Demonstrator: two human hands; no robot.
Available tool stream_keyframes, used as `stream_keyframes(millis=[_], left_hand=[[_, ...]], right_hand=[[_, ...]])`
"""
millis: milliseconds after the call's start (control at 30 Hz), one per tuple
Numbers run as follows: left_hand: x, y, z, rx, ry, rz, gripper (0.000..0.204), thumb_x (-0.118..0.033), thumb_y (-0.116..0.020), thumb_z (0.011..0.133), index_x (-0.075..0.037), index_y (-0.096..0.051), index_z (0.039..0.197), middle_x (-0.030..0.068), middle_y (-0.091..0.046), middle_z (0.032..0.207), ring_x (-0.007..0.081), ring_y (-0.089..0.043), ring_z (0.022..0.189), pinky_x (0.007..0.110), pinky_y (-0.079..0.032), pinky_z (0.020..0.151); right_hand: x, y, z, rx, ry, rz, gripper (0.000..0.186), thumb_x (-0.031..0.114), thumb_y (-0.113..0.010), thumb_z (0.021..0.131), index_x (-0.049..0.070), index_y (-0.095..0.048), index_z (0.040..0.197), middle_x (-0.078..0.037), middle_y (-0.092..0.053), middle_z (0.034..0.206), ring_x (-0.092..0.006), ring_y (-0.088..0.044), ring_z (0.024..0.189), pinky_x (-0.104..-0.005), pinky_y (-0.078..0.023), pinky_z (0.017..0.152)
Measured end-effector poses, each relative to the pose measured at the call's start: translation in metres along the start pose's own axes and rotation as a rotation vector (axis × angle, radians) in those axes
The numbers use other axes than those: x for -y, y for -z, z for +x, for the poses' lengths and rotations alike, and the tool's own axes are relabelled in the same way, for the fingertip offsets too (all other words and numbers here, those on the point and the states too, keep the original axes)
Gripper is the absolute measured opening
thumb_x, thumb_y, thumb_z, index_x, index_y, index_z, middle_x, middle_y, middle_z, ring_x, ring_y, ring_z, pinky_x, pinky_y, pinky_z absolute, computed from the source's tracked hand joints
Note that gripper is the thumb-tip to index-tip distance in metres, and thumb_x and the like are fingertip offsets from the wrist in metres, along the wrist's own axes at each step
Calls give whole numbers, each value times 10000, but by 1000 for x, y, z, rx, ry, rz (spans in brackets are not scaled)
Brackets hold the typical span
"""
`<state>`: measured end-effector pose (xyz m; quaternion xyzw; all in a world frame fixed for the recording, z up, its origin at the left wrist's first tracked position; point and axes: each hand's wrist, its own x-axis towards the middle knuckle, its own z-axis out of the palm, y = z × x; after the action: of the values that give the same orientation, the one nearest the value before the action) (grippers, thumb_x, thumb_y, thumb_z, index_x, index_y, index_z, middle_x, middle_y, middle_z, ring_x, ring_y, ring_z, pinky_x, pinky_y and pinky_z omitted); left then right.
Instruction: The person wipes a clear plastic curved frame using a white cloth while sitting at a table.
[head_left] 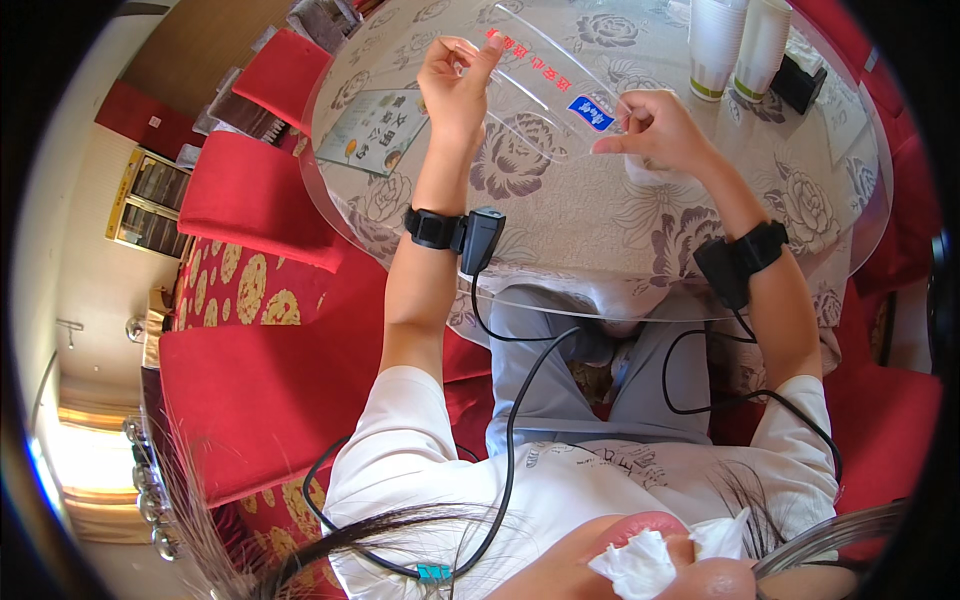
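A transparent plastic shield, printed in red and bearing a blue label, is held up above the table between my hands. My left hand is closed in a pinch at its left side, thumb up, near a thin transparent strip. At the right end, beside the blue label, my right hand pinches the edge between thumb and fingers. The shield is tilted, and the patterned tablecloth shows through it. Below my right hand lies something white and crumpled, partly hidden.
Two stacks of paper cups, the left stack and the right stack, stand at the back right by a black tissue box. A printed card lies on the left of the glass-topped table. Black cables trail from my wrist bands.
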<state>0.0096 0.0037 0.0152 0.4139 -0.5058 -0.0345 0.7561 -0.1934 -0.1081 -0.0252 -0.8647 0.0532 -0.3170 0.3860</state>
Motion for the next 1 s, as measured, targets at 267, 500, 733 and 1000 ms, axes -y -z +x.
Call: stream_keyframes(millis=[267, 500, 733, 1000], left_hand=[[-6, 1, -3, 1, 30, -20, 217, -172, -576, 853, -82, -488, 677, -50, -459, 626, 24, -360, 586, 191, -273, 540], [-7, -1, -2, 6, 53, -46, 246, -163, -579, 848, -62, -514, 634, -23, -486, 625, 48, -402, 600, 195, -309, 592], [-3, 13, 3, 118, 160, 29, 254, -36, -721, 686, -63, -510, 548, -38, -488, 540, 41, -414, 511, 195, -322, 508], [-16, 15, 3, 269, 313, 159, 234, -4, -741, 630, -42, -547, 506, 41, -585, 605, 106, -530, 572, 223, -393, 569]], right_hand=[[-2, -1, 0, 12, 2, -5, 488, 388, -807, 561, 76, -431, 550, 28, -396, 411, -34, -320, 395, -184, -255, 406], [-6, -2, -2, 4, -15, -21, 515, 419, -813, 534, 67, -437, 552, 26, -402, 419, -33, -331, 398, -184, -265, 409], [-1, -2, -1, 33, -39, -40, 502, 429, -810, 531, 55, -477, 554, 25, -412, 421, -33, -343, 393, -184, -272, 410], [1, -1, -3, 45, -68, -146, 496, 309, -825, 558, 68, -392, 562, 31, -349, 429, -34, -278, 422, -208, -239, 403]])
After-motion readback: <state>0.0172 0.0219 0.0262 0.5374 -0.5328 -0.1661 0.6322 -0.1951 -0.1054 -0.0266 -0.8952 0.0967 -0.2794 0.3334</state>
